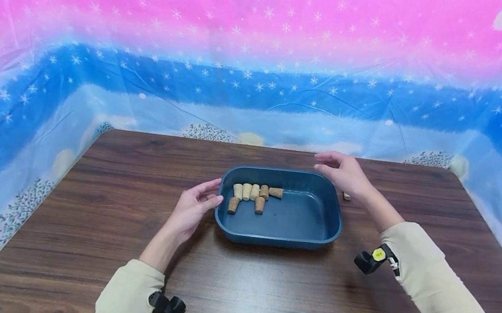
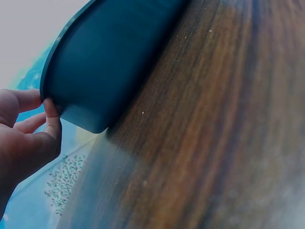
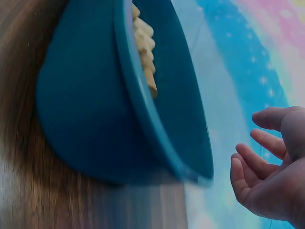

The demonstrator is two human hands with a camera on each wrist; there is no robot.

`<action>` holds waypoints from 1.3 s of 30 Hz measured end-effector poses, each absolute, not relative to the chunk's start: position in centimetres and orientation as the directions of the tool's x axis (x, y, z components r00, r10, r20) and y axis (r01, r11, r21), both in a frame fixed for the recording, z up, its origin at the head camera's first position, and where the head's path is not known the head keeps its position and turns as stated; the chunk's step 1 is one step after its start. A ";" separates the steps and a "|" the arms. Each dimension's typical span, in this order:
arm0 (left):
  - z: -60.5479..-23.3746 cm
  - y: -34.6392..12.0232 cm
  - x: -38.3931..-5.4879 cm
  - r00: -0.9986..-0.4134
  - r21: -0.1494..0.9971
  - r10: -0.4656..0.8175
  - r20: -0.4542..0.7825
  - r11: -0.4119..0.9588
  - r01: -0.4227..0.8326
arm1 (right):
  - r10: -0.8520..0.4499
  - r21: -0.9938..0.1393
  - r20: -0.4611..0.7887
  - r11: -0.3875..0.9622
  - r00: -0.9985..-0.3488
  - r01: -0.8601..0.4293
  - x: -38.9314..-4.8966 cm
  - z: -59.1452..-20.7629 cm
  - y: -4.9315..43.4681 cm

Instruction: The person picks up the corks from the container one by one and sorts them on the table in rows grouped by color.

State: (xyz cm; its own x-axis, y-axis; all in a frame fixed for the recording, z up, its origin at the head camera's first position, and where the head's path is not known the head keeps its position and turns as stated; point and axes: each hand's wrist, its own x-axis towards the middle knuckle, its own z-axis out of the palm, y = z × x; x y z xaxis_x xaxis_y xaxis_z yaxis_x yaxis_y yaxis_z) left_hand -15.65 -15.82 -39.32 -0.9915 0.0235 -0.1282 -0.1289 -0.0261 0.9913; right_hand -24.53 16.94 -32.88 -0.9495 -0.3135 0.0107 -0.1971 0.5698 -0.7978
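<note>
A dark blue rectangular basin (image 1: 272,231) sits on the table with several tapered corks inside, toward its left. Three pale corks (image 1: 246,192) form a row beside a brown cork (image 1: 264,191); another brown cork (image 1: 276,193) lies on its side. Two more brown ones are in front of the row. My left hand (image 1: 192,205) touches the basin's left rim with its fingertips, thumb and forefinger apart. Over the basin's back right corner, my right hand (image 1: 343,173) is raised with loosely bent fingers and holds nothing; in the right wrist view it is apart from the rim.
A single cork (image 1: 346,196) lies on the wooden table (image 1: 101,201) right of the basin, partly hidden by my right forearm. A pink and blue snowflake-patterned cloth (image 1: 259,85) hangs around the back and sides. Black wrist cameras are strapped over both sleeves.
</note>
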 end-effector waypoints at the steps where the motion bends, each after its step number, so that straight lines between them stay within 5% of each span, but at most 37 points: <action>1: -39.3 -15.8 -15.7 -0.992 0.991 0.022 -0.127 -0.026 -0.128 | -0.322 -0.796 0.008 0.571 -0.947 -0.201 -24.4 -32.8 16.5; 18: -39.3 -16.2 -15.5 -0.990 0.990 0.037 -0.138 -0.012 -0.139 | -0.526 -0.734 -0.047 0.594 -0.849 -0.328 -24.0 -33.3 10.5; 39: -39.2 -16.0 -15.6 -0.990 0.991 0.032 -0.135 -0.008 -0.135 | -0.643 -0.523 -0.127 0.690 -0.755 -0.500 -24.2 -35.4 5.6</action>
State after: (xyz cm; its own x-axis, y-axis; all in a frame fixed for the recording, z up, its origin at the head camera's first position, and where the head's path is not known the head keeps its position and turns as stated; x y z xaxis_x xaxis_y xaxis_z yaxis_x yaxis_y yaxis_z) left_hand -15.56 -15.96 -39.15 -0.9904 0.0319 -0.1346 -0.1349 -0.0077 0.9908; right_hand -24.18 5.62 -35.41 -0.7552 -0.6431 -0.1270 -0.5001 0.6905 -0.5227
